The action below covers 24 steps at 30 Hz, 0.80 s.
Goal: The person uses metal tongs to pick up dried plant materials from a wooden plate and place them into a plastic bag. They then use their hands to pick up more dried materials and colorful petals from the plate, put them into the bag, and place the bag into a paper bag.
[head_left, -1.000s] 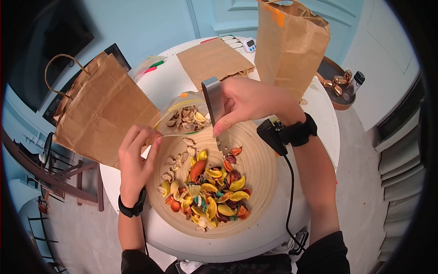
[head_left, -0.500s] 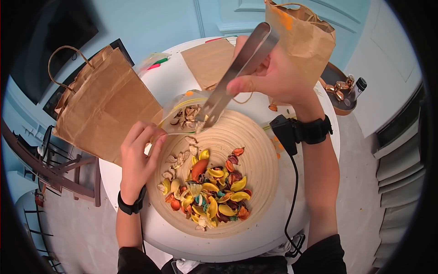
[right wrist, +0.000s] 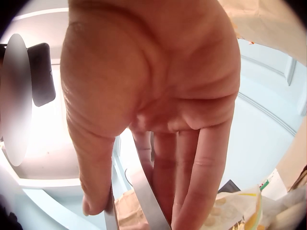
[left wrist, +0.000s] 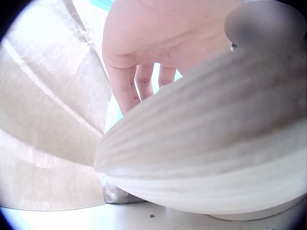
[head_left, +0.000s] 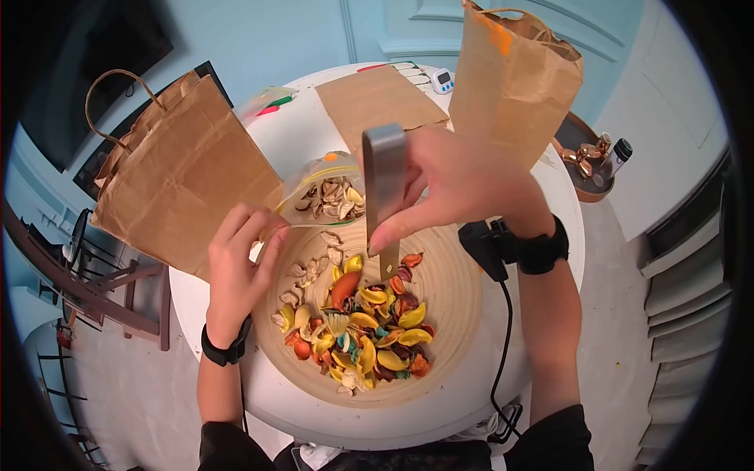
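Presently your right hand (head_left: pixel 455 184) grips the metal tongs (head_left: pixel 385 145), thumb on one side and fingers on the other. From the right wrist, the two arms of the tongs stand apart between them. The tips point down over the round wooden dish (head_left: pixel 452 314), just beyond the mixed heap of dried petals (head_left: pixel 365 353); whether they hold a piece, you cannot tell.

Your left hand (head_left: pixel 236 271) pinches the near rim of the clear plastic bag (head_left: pixel 318 167) between thumb and fingers. That bag lies at the far left edge of the dish, mouth open toward you, with pale dried pieces (head_left: pixel 338 206) inside (at least one yellow piece among them).

On the dish, the heap shows yellow, orange, dark red and teal; a few loose pale bits (head_left: pixel 290 298) lie along its left side.

Around it on the white table (head_left: pixel 275 145): a brown paper bag (head_left: pixel 184 177) at left, a second paper bag (head_left: pixel 510 98) at far right, flat brown paper (head_left: pixel 381 98) between, and a small timer (head_left: pixel 442 82) near its far right corner.
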Available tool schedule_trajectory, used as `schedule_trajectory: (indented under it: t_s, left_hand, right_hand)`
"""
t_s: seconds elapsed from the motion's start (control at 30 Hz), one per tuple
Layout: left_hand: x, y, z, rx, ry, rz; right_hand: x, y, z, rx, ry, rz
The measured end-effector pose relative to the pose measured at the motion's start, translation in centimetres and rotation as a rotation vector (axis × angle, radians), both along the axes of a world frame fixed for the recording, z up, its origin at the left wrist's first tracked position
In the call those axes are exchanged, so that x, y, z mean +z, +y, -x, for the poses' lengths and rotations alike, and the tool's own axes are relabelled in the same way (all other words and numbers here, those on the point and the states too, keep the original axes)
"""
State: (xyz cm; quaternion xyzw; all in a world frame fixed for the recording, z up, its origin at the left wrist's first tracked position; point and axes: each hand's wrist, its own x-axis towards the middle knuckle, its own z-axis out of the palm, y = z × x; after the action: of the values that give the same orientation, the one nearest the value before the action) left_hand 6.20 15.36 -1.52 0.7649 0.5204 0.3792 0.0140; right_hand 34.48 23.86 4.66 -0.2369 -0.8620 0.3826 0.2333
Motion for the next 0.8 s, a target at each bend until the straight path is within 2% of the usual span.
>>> schedule_trajectory:
  t_s: [0.03,0.13,0.23,0.33,0.5,0.63,0.73,0.8]
  left_hand:
    - [0.0,0.0,0.0,0.001,0.0,0.003]
    - [-0.1,0.0,0.1,-0.003,-0.004,0.003]
    - [-0.2,0.1,0.2,-0.007,-0.002,-0.001]
    - [-0.1,0.1,0.1,-0.005,-0.004,0.001]
    - [-0.1,0.1,0.3,-0.011,-0.001,0.006]
    - [-0.2,0.1,0.3,-0.01,0.003,0.016]
    - [-0.2,0.1,0.2,-0.007,-0.011,0.024]
    - [-0.2,0.1,0.2,-0.007,-0.015,0.026]
  right_hand:
    - [0.2,0.0,0.0,-0.012,-0.161,0.065]
    - [-0.5,-0.2,1.3,0.074,-0.016,0.098]
    - [-0.4,-0.9,2.5,0.17,-0.043,0.116]
    - [0.7,-1.8,2.8,0.105,-0.191,0.01]
    - [-1.1,-0.2,1.6,0.064,-0.09,0.053]
    - [-1.4,0.0,2.0,0.127,-0.061,-0.032]
    - [-0.4,-0.6,2.6,0.163,-0.194,-0.012]
    - [-1.0,-0.4,2.8,0.155,-0.161,0.014]
